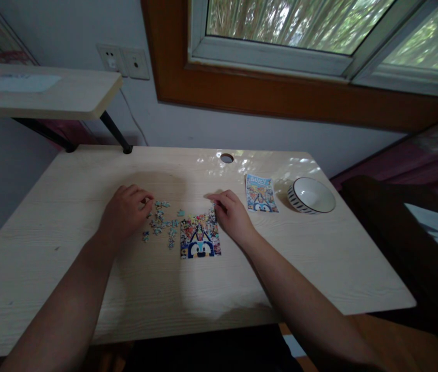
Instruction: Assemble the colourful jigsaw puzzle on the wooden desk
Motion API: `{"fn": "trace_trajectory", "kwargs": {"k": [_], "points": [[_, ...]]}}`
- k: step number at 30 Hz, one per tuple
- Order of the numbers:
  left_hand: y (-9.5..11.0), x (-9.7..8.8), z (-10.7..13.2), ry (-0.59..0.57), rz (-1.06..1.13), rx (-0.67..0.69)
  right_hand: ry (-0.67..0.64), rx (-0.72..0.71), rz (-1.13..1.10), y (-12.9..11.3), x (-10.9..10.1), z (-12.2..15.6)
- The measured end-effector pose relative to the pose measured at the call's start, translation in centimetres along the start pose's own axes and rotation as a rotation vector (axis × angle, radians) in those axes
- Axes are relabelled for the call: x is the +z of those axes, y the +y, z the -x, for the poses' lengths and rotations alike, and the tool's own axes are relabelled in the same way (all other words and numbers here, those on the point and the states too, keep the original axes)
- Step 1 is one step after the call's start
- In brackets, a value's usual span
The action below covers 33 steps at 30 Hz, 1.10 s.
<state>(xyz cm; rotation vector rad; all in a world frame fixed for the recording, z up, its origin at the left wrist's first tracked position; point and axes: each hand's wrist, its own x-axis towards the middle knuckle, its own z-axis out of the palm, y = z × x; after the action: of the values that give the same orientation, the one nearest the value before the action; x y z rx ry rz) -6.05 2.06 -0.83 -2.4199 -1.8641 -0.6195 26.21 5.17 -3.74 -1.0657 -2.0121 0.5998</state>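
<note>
A partly assembled jigsaw puzzle (201, 237) lies on the table, with a blue cartoon dog's face at its bottom and many small colourful figures above. My right hand (232, 214) rests at its upper right corner, index finger stretched out to the left and thumb close to the puzzle's edge. Left of the puzzle, loose jigsaw pieces (159, 222) are scattered in a small cluster. My left hand (126, 212) is at the cluster's upper left, fingers bent and thumb apart from the index finger. No piece shows clearly in either hand.
A printed picture card (261, 194) with the same dog lies to the right, beside a white bowl (312, 196) with dark stripes. A round cable hole (227, 158) is near the table's back edge. A raised shelf (75, 93) stands at the back left.
</note>
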Motion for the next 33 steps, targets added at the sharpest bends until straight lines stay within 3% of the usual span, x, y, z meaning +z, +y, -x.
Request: {"fn": "trace_trajectory", "kwargs": {"k": [9, 12, 17, 23, 33], "points": [[-0.6, -1.2, 0.3, -0.061, 0.13, -0.103, -0.004, 0.004, -0.006, 0.2, 0.1, 0.0], [-1.5, -1.8, 0.4, -0.185, 0.245, -0.019, -0.006, 0.001, 0.001, 0.2, 0.1, 0.1], [-2.7, -2.2, 0.7, -0.27, 0.309, 0.09, -0.009, -0.004, 0.006, 0.2, 0.1, 0.0], [-2.3, -1.8, 0.8, -0.329, 0.314, 0.199, -0.007, -0.01, 0.024, 0.4, 0.2, 0.0], [-2.6, -1.4, 0.7, -0.416, 0.298, 0.222, -0.009, -0.029, 0.028, 0.4, 0.1, 0.0]]}}
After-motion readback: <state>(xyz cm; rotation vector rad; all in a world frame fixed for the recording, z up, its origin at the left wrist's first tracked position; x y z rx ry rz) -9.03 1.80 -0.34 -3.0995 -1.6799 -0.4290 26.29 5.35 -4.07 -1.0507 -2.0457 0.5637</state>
